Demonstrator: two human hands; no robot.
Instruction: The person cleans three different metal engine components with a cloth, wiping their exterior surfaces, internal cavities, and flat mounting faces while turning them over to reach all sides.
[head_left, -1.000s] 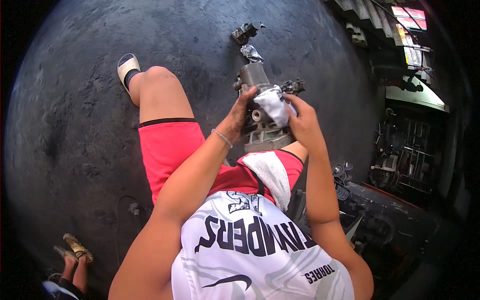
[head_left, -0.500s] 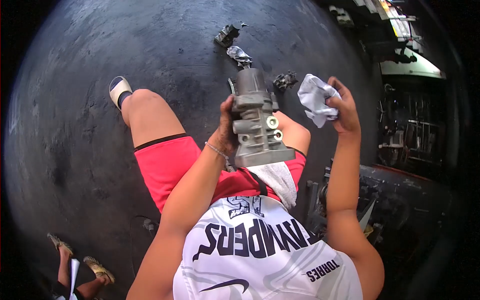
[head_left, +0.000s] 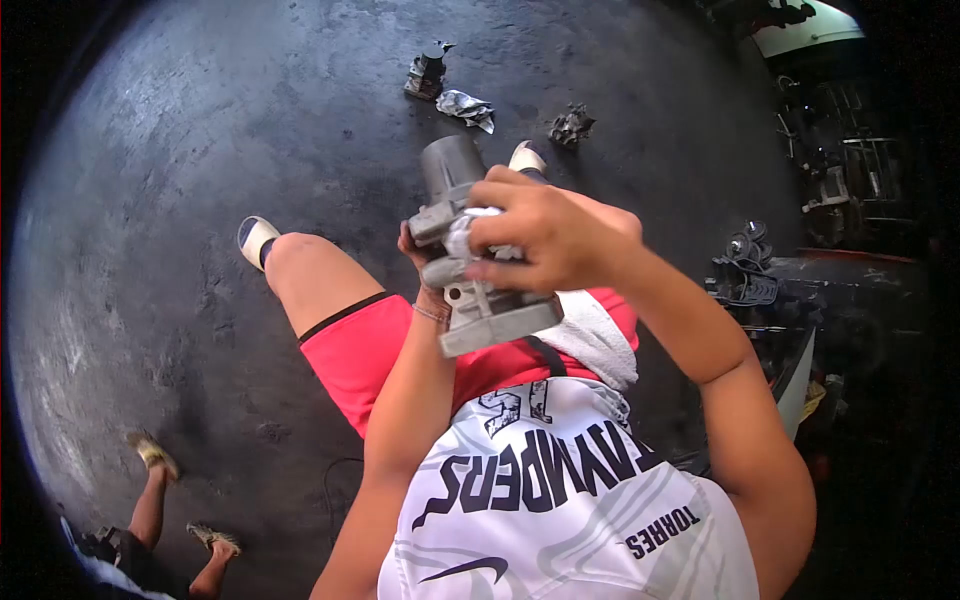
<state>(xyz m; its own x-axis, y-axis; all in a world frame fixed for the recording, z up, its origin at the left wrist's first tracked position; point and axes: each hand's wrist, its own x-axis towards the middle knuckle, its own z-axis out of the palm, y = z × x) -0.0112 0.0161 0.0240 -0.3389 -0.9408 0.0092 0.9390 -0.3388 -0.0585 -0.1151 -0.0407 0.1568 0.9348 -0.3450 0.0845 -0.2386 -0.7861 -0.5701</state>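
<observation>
A grey metal housing (head_left: 500, 325) with a round cylindrical top is held above my lap, tilted a little. My left hand (head_left: 420, 250) grips its left side, mostly hidden behind the metal. My right hand (head_left: 540, 230) is closed on a white cloth (head_left: 462, 236) and presses it against the middle of the housing. Only small parts of the cloth show between the fingers. A light grey towel (head_left: 592, 345) lies over my lap beneath the housing.
On the dark floor (head_left: 330, 120) ahead lie a metal part (head_left: 425, 76), a crumpled cloth (head_left: 466, 110) and another small part (head_left: 572, 125). Another person's feet (head_left: 153, 455) show at lower left. Tools and parts (head_left: 745, 265) lie at right.
My right hand has moved left with the white cloth, from beside the housing onto its surface. The housing has tilted and shifted slightly left. The view has also shifted.
</observation>
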